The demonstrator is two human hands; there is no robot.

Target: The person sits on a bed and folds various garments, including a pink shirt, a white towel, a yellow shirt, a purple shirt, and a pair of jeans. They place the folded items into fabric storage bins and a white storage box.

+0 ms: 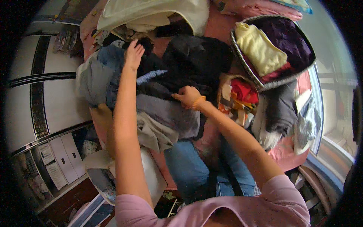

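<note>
My left hand reaches to the far side of a clothes pile, fingers extended and holding nothing, above dark cloth. Nearer to me, my right hand has its fingers curled at the edge of a black garment, seemingly pinching it; the fingertips are partly hidden. A light blue strip of cloth lies on the black fabric between my hands. Below my right hand is a folded grey garment, with a beige cloth beside it. Blue-grey clothes are heaped left of my left forearm.
Everything lies on a pink bed cover. A cream fabric container stands at the far side. To the right are a lined basket holding a folded yellow cloth, a smaller container with red cloth, and a rolled dark garment.
</note>
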